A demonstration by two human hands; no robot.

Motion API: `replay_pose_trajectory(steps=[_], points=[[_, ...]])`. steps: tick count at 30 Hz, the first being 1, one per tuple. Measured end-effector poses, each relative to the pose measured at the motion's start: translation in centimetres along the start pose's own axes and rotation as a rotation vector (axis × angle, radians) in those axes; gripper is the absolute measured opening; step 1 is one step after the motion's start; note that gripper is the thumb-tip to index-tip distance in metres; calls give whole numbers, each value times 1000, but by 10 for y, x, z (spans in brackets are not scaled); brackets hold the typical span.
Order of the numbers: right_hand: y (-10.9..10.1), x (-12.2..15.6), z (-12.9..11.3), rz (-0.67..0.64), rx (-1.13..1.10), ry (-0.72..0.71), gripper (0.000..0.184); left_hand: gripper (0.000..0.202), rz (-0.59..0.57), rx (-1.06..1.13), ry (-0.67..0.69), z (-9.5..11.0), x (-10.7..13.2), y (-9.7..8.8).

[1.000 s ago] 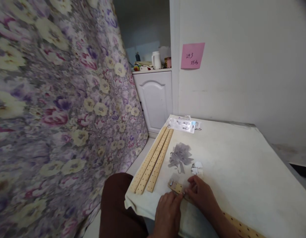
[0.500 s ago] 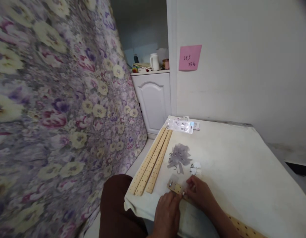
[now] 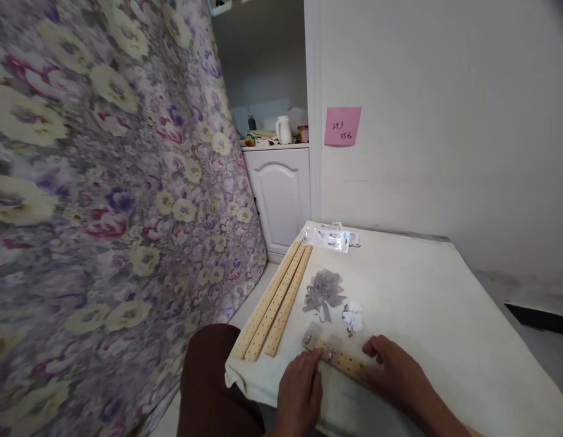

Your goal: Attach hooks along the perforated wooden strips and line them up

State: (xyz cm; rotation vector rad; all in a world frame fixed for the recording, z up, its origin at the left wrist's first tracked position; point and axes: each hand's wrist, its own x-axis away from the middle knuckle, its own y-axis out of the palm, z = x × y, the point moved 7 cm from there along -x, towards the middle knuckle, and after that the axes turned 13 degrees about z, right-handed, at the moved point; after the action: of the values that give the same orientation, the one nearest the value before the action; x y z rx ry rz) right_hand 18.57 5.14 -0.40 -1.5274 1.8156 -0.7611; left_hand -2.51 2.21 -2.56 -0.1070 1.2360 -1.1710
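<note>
Head view: Pale wooden strip [image 3: 345, 363] with dark holes lies aslant near table's [image 3: 418, 291] front edge, 2 metal clips [image 3: 331, 354] at its left end. Left hand [image 3: 300, 385], fingers bent and close together, tips at strip beside nearer clip; cannot tell if they grip. Right hand [image 3: 393, 367] overlaps strip farther right, fingers curled but parted, gap bare. 3 similar strips [image 3: 281, 315] lie left.

Right hand [image 3: 393, 369] — loosely curled
</note>
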Motion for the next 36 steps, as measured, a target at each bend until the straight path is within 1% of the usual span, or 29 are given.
replay_pose_trajectory(steps=[2, 6, 10, 15, 20, 24, 26, 28, 30, 32, 33, 36], points=[[-3, 7, 7, -31, 42, -18, 21, 40, 7, 9, -23, -4, 1, 2], [5, 14, 9, -22, 81, -59, 18, 36, 5, 83, -99, -10, -1, 5], [9, 15, -1, 10, 101, -69, 17, 31, 5, 227, -216, -10, -6, 0], [10, 17, -20, 74, 108, -88, 15, 28, 28, 310, -287, -7, -11, -10], [26, 14, -30, 115, 93, -119, 17, 21, 7, 333, -337, -7, -13, -13], [36, 11, -27, 113, 72, -115, 17, 17, -6, 336, -338, -6, -21, -21], [35, 10, -25, 116, 14, -117, 19, 18, -16, 335, -285, -1, -33, -25], [29, 8, -22, 135, -69, -110, 22, 20, -40, 295, -196, 7, -51, -26], [22, 5, -18, 161, -140, -76, 23, 24, -89, 161, -120, 15, -70, -21], [16, 2, -14, 175, -181, -35, 22, 28, -177, -33, -77, 20, -87, -8], [13, 1, -13, 180, -195, -20, 21, 28, -219, -121, -75, 21, -94, 0], [6, -1, -14, 187, -218, -14, 17, 22, -258, -204, -94, 24, -109, 21]])
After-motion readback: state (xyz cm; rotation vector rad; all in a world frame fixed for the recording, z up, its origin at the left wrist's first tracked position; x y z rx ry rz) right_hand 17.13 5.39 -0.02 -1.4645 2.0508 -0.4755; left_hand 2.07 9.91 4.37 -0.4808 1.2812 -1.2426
